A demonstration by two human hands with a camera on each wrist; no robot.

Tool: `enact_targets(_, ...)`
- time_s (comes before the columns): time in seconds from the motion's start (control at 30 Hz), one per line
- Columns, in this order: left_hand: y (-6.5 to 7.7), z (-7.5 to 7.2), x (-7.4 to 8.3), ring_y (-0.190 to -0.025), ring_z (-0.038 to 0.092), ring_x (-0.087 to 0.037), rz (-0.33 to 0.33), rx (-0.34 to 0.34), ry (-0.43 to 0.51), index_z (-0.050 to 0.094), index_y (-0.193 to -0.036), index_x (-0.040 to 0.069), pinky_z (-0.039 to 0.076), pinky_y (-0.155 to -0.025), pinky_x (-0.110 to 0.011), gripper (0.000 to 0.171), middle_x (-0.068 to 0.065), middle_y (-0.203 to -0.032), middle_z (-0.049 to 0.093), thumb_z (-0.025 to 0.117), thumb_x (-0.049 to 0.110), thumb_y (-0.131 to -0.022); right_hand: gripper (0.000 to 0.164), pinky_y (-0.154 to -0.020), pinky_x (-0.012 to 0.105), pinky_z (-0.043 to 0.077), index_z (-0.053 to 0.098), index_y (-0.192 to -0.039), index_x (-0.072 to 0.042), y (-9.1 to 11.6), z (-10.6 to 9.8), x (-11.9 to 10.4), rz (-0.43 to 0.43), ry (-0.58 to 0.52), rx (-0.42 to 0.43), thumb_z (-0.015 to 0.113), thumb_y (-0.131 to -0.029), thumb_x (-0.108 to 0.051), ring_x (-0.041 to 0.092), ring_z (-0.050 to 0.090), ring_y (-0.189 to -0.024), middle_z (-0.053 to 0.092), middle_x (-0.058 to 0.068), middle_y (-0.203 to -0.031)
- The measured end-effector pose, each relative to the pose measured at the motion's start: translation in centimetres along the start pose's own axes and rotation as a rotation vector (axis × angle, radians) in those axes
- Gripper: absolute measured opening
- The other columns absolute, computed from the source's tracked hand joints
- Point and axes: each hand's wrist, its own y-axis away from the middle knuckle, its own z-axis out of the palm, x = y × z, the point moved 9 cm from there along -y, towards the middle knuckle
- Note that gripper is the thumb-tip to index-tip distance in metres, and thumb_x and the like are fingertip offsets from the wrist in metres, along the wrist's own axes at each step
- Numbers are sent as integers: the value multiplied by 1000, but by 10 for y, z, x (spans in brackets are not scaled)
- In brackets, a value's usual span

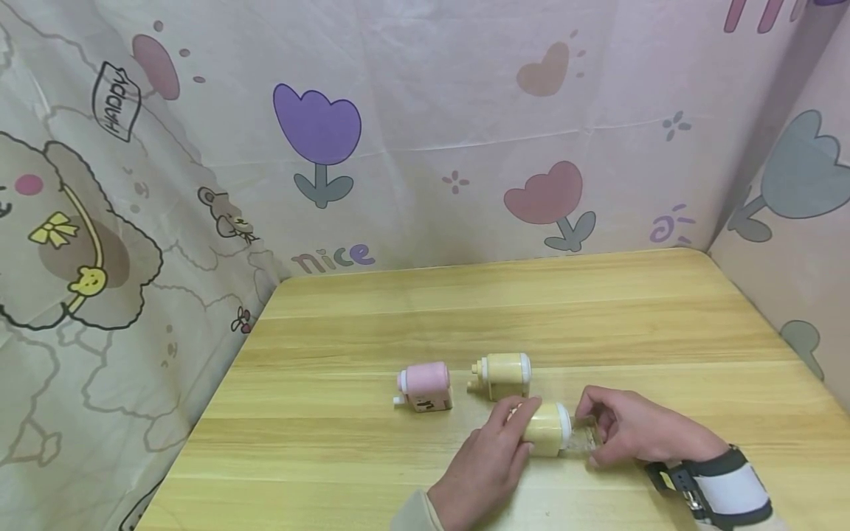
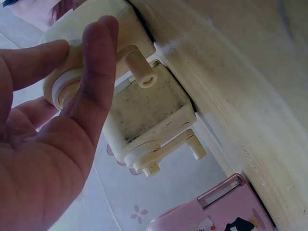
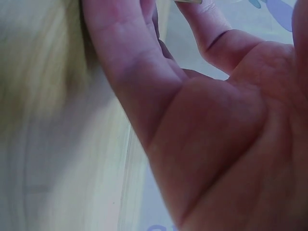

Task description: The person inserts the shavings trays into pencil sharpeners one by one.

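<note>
My left hand [image 1: 479, 463] grips a yellow hand-crank pencil sharpener [image 1: 548, 429] from its crank side. In the left wrist view the thumb and fingers curl round the sharpener's [image 2: 103, 24] front, and its crank handle [image 2: 139, 68] sticks out beside them. My right hand [image 1: 634, 428] pinches a clear plastic drawer [image 1: 584, 437] at the white-edged end of that sharpener. Whether the drawer's inner end sits inside the body I cannot tell. The right wrist view shows mostly my palm [image 3: 216, 139], with only a sliver of the drawer at the top.
Just behind the held sharpener stands a second yellow sharpener [image 1: 508, 374], its crank facing left. To the left is a pink sharpener [image 1: 427, 382] with a printed side. All stand on a wooden table [image 1: 319, 442], with patterned cloth [image 1: 425, 96] hanging behind and at both sides.
</note>
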Motion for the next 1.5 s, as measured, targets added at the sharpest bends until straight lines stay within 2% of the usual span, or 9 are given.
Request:
enact_targets(0.23, 0, -1, 0, -66, 52, -4, 8, 11, -7, 29, -149, 26, 44, -61, -16, 60, 3, -136, 43, 55, 21, -95, 50, -56, 32, 49, 52, -104, -6, 1, 1, -3, -10, -6, -13, 82, -66, -16, 17, 54, -70, 55, 10, -81)
enact_targets(0.67, 0, -2, 0, -66, 53, -5, 10, 20, -5, 30, -148, 26, 45, -61, -17, 60, 3, -135, 44, 56, 20, -94, 49, -57, 31, 50, 54, -106, -8, -1, -3, -4, -44, 58, 49, 82, -68, -19, 14, 54, -69, 55, 7, -80)
enact_targets(1.03, 0, -1, 0, -69, 53, -5, -2, 3, -8, 30, -149, 26, 45, -62, -18, 60, 3, -135, 44, 55, 22, -95, 48, -58, 32, 51, 53, -105, -7, -3, 2, -7, -45, 22, 30, 82, -67, -17, 15, 56, -70, 57, 9, -83)
enact_targets(1.37, -1, 1, 0, -71, 54, -5, -7, -9, -6, 29, -149, 27, 45, -63, -17, 60, 3, -135, 44, 55, 22, -95, 50, -61, 33, 51, 56, -107, -14, -5, 6, -9, -28, 47, 30, 83, -67, -24, 17, 57, -75, 59, 7, -90)
enact_targets(1.5, 0, 1, -1, -71, 55, -5, -11, -11, -3, 28, -149, 27, 45, -63, -17, 60, 3, -136, 43, 55, 22, -95, 51, -62, 33, 51, 55, -108, -12, -6, 6, -11, -29, 40, 27, 83, -67, -23, 17, 57, -75, 59, 7, -89)
